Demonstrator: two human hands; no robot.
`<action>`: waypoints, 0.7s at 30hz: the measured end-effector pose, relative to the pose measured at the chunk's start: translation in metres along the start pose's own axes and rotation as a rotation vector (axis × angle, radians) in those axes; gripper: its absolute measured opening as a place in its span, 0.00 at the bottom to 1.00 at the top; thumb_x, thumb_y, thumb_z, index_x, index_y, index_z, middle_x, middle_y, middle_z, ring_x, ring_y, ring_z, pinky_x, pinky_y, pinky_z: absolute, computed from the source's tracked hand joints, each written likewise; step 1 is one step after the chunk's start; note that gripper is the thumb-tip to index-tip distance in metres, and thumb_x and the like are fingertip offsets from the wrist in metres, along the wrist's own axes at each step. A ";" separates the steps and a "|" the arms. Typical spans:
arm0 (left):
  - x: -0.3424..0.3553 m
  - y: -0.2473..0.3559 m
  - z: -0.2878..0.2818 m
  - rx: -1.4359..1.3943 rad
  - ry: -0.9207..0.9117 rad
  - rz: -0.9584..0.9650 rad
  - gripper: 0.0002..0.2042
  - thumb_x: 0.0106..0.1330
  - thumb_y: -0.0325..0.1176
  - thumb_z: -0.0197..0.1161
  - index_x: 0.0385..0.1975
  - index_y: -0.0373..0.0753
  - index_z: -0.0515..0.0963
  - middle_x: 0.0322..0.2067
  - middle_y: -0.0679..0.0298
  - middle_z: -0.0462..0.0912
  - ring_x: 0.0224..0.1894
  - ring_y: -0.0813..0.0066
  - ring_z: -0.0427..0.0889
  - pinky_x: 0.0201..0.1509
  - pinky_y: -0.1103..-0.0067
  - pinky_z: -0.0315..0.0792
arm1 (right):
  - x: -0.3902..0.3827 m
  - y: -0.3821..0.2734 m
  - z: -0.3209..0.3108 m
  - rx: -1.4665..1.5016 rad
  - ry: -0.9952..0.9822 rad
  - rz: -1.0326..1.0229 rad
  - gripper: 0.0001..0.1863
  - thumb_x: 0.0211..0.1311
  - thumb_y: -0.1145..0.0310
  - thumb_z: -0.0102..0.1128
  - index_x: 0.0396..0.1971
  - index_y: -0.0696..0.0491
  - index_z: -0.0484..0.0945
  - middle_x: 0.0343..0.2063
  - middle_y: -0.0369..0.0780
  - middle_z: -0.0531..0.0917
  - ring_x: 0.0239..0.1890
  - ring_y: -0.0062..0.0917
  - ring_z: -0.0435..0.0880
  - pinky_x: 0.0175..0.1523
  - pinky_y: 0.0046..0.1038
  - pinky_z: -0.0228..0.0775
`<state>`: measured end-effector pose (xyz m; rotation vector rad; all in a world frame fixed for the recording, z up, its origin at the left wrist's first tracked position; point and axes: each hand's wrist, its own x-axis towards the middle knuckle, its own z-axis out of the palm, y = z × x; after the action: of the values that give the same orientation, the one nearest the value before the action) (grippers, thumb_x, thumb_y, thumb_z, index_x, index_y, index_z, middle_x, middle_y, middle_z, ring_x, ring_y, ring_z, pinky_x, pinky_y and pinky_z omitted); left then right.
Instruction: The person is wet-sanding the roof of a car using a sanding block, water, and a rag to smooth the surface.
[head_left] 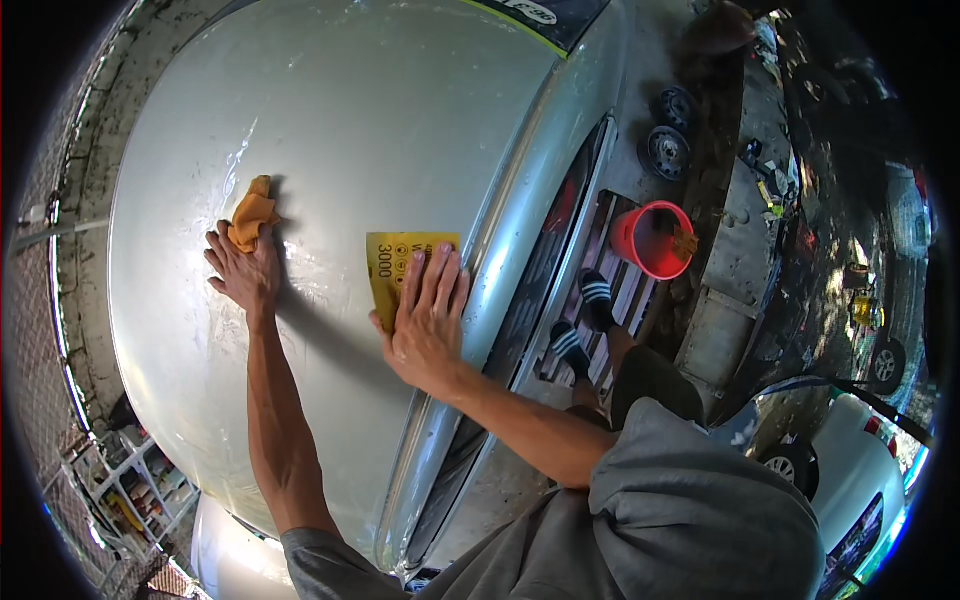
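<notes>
Left hand [245, 275] touches one orange cloth [253, 215] — right hand [425, 335], one yellow sheet [387, 256] — both loosely spread.

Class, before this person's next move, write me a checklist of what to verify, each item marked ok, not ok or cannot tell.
1. Right hand on the yellow sandpaper sheet: ok.
2. Sheet's abrasive side facing down: cannot tell; its underside is hidden.
3. Orange cloth at the left hand: ok, touching.
4. Silver vehicle roof dry: not ok; wet streaks show near the cloth.
5. Both striped slippers on the slatted platform: ok.
6. Red bucket full enough: cannot tell.
</notes>
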<state>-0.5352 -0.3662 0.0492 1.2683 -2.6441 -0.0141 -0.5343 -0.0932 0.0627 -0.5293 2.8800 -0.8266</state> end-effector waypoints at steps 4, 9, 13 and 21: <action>-0.003 0.002 0.002 -0.018 -0.034 0.009 0.41 0.59 0.66 0.50 0.70 0.48 0.55 0.72 0.57 0.50 0.74 0.48 0.45 0.69 0.44 0.40 | 0.058 0.014 0.003 -0.060 0.149 0.103 0.46 0.65 0.47 0.47 0.65 0.73 0.47 0.65 0.71 0.44 0.69 0.65 0.41 0.68 0.64 0.33; -0.001 -0.002 0.000 0.016 -0.030 -0.011 0.42 0.60 0.67 0.50 0.70 0.49 0.55 0.72 0.57 0.49 0.74 0.50 0.45 0.70 0.45 0.41 | 0.065 0.027 -0.001 -0.068 0.093 -0.013 0.44 0.66 0.47 0.46 0.65 0.73 0.50 0.65 0.71 0.46 0.69 0.64 0.43 0.67 0.64 0.35; -0.001 0.002 0.006 0.015 -0.038 -0.015 0.41 0.60 0.66 0.50 0.70 0.48 0.55 0.72 0.57 0.50 0.74 0.50 0.45 0.70 0.45 0.41 | 0.103 0.037 0.003 -0.151 0.199 0.080 0.45 0.66 0.46 0.44 0.64 0.74 0.49 0.63 0.72 0.48 0.68 0.66 0.45 0.66 0.67 0.36; -0.001 -0.003 0.006 0.028 -0.036 -0.043 0.40 0.61 0.65 0.50 0.70 0.49 0.55 0.72 0.59 0.50 0.74 0.52 0.45 0.70 0.45 0.42 | 0.124 0.056 0.005 -0.077 0.224 0.083 0.45 0.67 0.45 0.42 0.63 0.75 0.50 0.62 0.74 0.47 0.68 0.67 0.43 0.68 0.63 0.35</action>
<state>-0.5335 -0.3675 0.0429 1.3460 -2.6556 -0.0063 -0.6663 -0.0957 0.0293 -0.3400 3.1232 -0.8135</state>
